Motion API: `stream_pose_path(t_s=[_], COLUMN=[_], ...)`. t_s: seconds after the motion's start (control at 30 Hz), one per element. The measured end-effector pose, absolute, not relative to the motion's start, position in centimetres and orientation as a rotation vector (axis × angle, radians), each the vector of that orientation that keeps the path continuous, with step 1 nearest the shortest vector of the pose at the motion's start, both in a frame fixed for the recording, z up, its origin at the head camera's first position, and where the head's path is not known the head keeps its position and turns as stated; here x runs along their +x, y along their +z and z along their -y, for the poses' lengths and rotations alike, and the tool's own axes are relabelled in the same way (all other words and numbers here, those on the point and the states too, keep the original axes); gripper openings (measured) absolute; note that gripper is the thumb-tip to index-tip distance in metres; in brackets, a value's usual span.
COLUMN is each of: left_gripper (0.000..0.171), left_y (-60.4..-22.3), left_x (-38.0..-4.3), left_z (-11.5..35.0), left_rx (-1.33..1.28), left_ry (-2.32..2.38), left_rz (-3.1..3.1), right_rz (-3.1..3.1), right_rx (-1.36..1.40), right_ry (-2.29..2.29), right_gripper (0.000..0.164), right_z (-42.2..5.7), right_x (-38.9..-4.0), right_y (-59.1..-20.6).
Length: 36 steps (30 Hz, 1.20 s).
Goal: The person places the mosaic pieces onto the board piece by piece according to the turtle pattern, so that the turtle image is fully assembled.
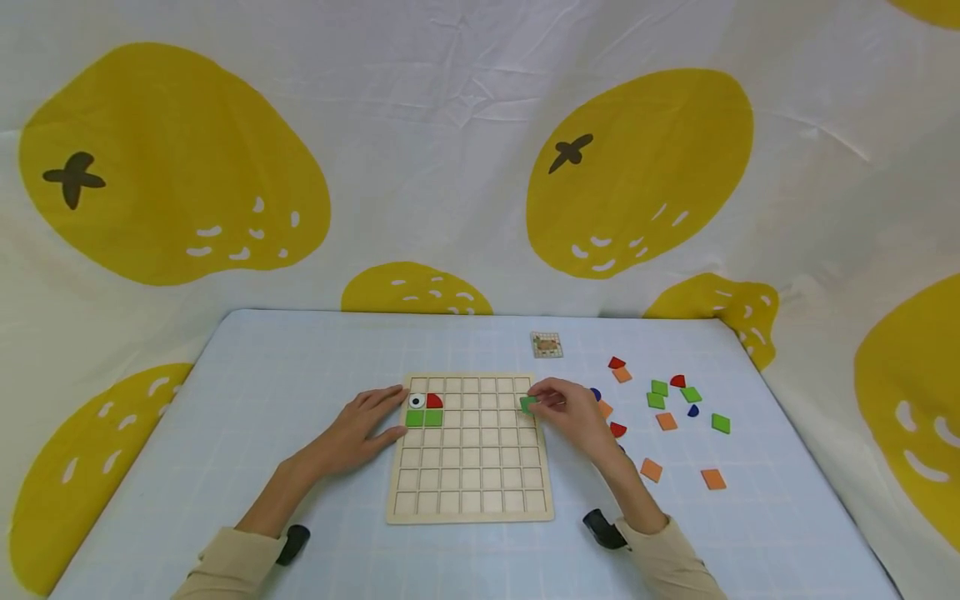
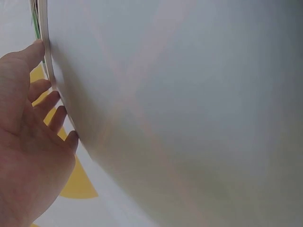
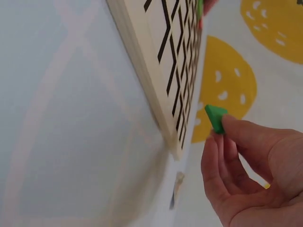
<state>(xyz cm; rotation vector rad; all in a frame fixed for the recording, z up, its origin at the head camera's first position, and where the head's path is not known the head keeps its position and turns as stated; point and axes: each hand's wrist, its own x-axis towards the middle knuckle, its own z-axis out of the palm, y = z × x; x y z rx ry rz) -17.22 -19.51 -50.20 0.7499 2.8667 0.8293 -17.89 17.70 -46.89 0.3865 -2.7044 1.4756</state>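
A wooden grid board (image 1: 480,458) lies in the middle of the table. In its upper left cells sit a white eye tile (image 1: 416,402), a red quarter-round tile (image 1: 434,402) and two green square tiles (image 1: 423,418). My left hand (image 1: 367,423) rests at the board's left edge, fingertips and thumb touching the rim, as the left wrist view also shows. Between thumb and fingers, my right hand (image 1: 573,417) pinches a green square tile (image 3: 217,118), held over the board's upper right edge in the head view.
Loose green, orange, red and blue tiles lie scattered to the right, among them an orange square (image 1: 713,479) and a green square (image 1: 721,423). Some are partly hidden by my right hand. A small picture card (image 1: 547,345) lies behind the board, before a fruit-patterned cloth (image 1: 427,167).
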Motion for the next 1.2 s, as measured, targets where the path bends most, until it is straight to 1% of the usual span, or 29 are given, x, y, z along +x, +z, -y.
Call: stream_pose_path(t_s=[0.3,0.6,0.8,1.2], left_gripper=[0.065,0.065,0.065,0.065], left_y=[-50.1,-50.0,-49.7,-50.0], left_x=[-17.2,-17.0,-16.9,-17.2], left_z=[19.5,19.4,19.3,19.3], left_rx=[0.769,0.762,0.749,0.723], left_ry=[0.824,0.82,0.821,0.799], left_rz=[-2.87,-2.881,-2.872,-2.862], right_rz=[2.727,2.699,2.712,2.721], right_rx=[0.485,0.617,0.654,0.69], right_ry=[1.53,1.572,1.565,1.619], right_gripper=[0.015,0.012,0.009,0.008], right_z=[-14.7,-11.9,-10.2,-7.7], right_x=[-18.0,-17.9,-17.6,-17.1], right_y=[-46.8,-47.0,-47.2,-47.8])
